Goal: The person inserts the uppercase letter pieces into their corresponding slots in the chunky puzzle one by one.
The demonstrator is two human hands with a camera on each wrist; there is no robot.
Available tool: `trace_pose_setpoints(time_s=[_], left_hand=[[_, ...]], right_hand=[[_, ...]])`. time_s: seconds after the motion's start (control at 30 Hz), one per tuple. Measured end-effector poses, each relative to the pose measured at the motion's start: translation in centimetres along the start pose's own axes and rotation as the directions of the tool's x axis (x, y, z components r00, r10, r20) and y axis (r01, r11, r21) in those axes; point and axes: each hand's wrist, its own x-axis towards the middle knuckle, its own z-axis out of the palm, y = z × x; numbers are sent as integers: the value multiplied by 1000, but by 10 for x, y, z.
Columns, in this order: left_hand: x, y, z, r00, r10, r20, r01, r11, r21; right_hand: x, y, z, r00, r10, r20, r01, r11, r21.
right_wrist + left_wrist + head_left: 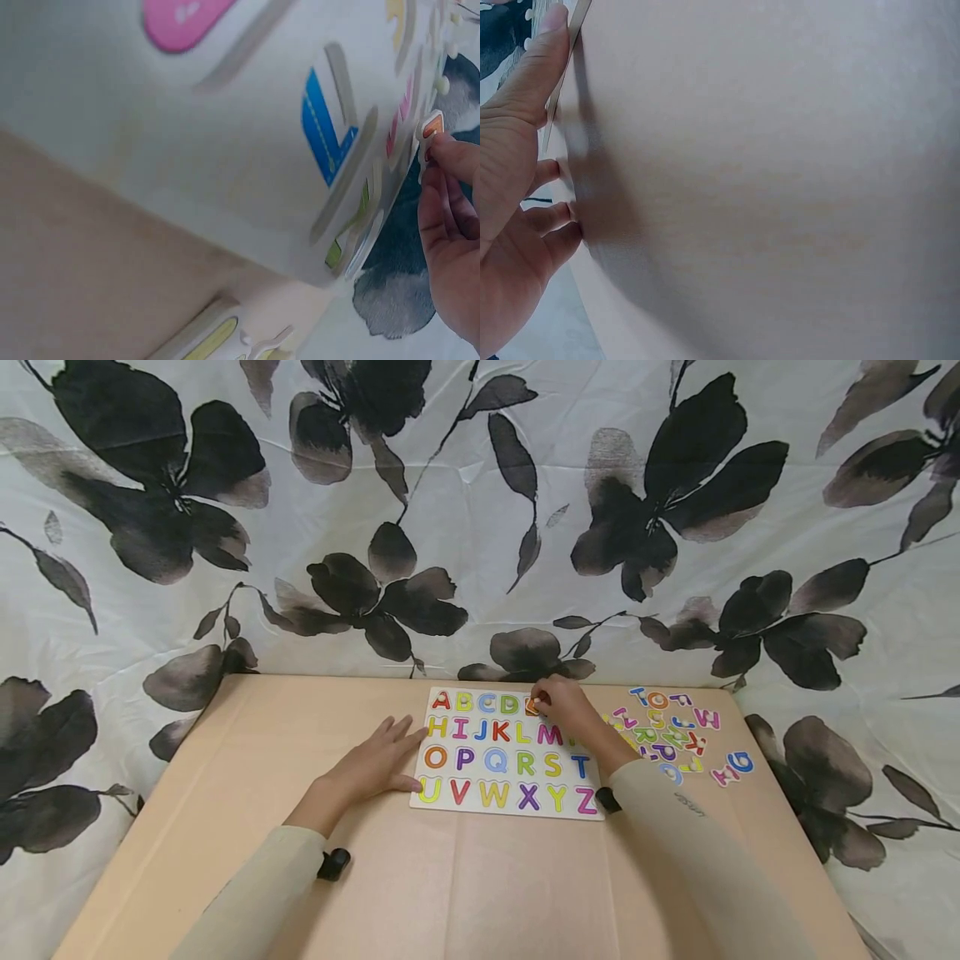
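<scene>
A white alphabet board [475,776] with rows of coloured letters lies flat on the table. My left hand [378,756] rests at its left edge with fingers spread and the thumb by the yellow U [430,790]. In the left wrist view, the thumb [536,75] lies along the board's edge. At the top row, just right of the D [509,703], my right hand [564,706] pinches an orange letter piece [433,126] between thumb and fingers. The fingers partly cover that piece, so which letter it is cannot be told. My right forearm hides the board's right side.
Loose letter pieces [660,735] lie in a scattered group right of the board. A blue letter [740,762] and a pink H [725,776] sit at that group's near right. Floral cloth [480,527] hangs behind the tan table [390,877].
</scene>
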Motion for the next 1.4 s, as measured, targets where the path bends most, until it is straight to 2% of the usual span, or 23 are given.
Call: trace_pose_setpoints(time_s=[0.43, 0.6, 0.8, 1.03, 1.4], left_hand=[[0, -1, -1, 1000, 7, -6, -7, 1000, -2], [-1, 0, -1, 1000, 0, -4, 0, 1000, -1], [1, 1, -1, 1000, 7, -6, -6, 1000, 8], [1, 0, 0, 1000, 2, -6, -2, 1000, 8], [0, 1, -1, 1000, -2, -2, 2, 1000, 3]], right_hand=[[7, -7, 8, 994, -96, 43, 99, 992, -74], [3, -9, 6, 995, -87, 51, 89, 995, -45], [-12, -3, -6, 1000, -18, 10, 17, 999, 30], [-32, 24, -35, 998, 65, -19, -62, 994, 95], [-65, 103, -74, 985, 127, -112, -120, 990, 73]])
